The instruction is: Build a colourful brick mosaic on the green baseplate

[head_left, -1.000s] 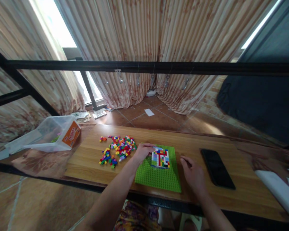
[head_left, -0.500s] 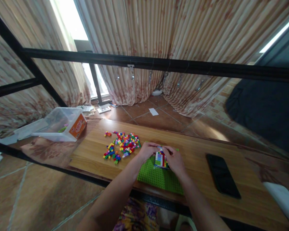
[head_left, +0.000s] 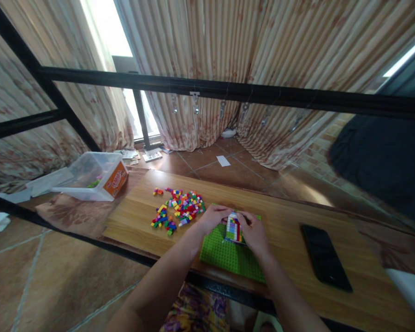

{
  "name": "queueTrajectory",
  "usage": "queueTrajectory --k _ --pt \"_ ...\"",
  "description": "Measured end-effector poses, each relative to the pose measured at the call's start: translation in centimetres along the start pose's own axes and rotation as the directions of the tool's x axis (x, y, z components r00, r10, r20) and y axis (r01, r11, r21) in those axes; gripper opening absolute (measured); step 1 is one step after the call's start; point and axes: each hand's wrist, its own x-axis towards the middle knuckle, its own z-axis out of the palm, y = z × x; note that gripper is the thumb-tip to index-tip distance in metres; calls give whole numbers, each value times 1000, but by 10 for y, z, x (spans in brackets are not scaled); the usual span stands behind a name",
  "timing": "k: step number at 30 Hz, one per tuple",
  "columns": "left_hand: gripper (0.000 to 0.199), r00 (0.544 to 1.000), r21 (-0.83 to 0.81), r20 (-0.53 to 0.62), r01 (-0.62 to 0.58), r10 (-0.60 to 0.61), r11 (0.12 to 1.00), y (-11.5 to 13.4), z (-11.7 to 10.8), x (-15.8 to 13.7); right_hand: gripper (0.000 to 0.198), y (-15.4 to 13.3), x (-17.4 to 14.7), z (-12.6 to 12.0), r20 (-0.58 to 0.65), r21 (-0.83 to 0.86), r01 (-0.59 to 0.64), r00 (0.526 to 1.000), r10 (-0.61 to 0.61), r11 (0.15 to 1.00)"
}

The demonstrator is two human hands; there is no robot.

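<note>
A small multicoloured structure of toy bricks (head_left: 233,229) stands on the green studded baseplate (head_left: 224,258), with white, lilac, red and yellow rows showing. My left hand (head_left: 212,219) is at its far left corner, fingers bent and fingertips pressed near the top edge; whether a loose brick is between them is too small to tell. Around the structure's right side curls my right hand (head_left: 252,230), thumb and fingers closed on it. Left of the baseplate lies a loose pile of coloured toy bricks (head_left: 186,205).
A black phone (head_left: 325,257) lies at the right on the wooden table (head_left: 280,221). Beyond the table's left end stands a clear plastic box (head_left: 90,177) with an orange label. A black metal rail (head_left: 214,87) crosses in front of the curtains (head_left: 207,41).
The whole view has shifted slightly, so things appear a little further right. My hands stay at the brick structure, with only small finger movements at its far edge.
</note>
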Motion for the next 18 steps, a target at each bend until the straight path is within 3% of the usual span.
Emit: queueTrajectory --k 6,18 --pt "45 999 36 -18 -37 38 999 -5 2 1 39 -1 -1 0 -10 -10 8 1000 -8 1000" --pt "25 986 179 -95 -119 138 977 -7 9 1 41 1 -1 2 11 -8 -22 1000 22 1000"
